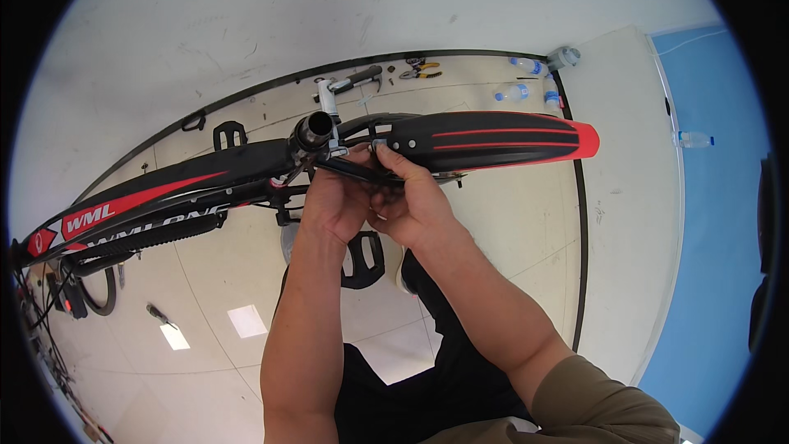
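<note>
A bicycle with a black and red frame [164, 185] stretches across from the left, its open seat tube [314, 127] facing up. To the right of the tube, a black mudguard [493, 136] with red stripes and a red tip covers the wheel. At the mudguard's inner end, my right hand [419, 205] pinches a small metal bracket, thumb on top and the other fingers curled beneath. My left hand [327, 201] reaches under the frame just behind the tube. Its curled fingers meet those of the right hand, and what they hold is hidden. A pedal [362, 261] hangs below the wrists.
A hammer [357, 80] and yellow-handled pliers [421, 72] lie on the floor beyond the bicycle. Several plastic bottles [514, 93] are at the far right by the wall. A screwdriver-like tool [158, 314] rests on the tiles at left, with a black hose [105, 300] nearby.
</note>
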`<state>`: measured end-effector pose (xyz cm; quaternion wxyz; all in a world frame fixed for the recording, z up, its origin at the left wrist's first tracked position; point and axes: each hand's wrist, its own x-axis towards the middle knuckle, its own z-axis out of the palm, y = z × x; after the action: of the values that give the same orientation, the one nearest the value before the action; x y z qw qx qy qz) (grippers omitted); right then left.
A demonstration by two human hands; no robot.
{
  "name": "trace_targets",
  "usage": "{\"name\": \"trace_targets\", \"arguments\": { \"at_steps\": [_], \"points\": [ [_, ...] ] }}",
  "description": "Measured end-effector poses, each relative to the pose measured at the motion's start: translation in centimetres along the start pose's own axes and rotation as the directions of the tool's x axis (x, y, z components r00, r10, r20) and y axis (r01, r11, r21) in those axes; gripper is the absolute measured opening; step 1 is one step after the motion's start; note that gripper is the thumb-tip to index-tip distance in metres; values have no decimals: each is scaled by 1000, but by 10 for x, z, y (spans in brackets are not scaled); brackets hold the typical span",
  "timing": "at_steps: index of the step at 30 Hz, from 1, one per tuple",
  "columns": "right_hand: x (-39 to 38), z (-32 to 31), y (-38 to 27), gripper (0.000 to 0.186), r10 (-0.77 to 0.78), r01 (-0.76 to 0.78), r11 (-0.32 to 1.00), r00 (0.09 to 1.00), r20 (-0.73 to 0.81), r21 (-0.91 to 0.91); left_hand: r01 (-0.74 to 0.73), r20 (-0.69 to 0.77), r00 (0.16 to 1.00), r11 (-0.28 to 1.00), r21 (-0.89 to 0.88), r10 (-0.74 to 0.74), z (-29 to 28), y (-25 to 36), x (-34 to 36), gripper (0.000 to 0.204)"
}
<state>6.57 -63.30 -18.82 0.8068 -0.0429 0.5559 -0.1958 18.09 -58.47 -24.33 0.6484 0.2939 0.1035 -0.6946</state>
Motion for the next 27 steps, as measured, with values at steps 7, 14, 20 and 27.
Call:
{"name": "trace_targets", "arguments": {
  "at_steps": [7, 14, 20, 27],
  "points": [
    [0, -2, -1, 21, -2, 2, 1000, 1000, 15, -4, 31, -35, 999, 999, -38, -32, 10, 1, -4, 17],
    [1, -2, -1, 21, 3, -3, 1000, 1000, 7, -7, -38, 12, 999, 998, -43, 39, 8, -1, -3, 17],
    [1, -2, 0, 21, -5, 5, 1000, 1000, 10, -4, 0, -8, 1000, 998, -56, 0, 10, 1, -3, 16],
    [-4, 3, 0, 24, -29, 28, 999, 999, -15, -17, -17, 38, 999, 999, -36, 18, 10, 2, -4, 16]
  ]
}}
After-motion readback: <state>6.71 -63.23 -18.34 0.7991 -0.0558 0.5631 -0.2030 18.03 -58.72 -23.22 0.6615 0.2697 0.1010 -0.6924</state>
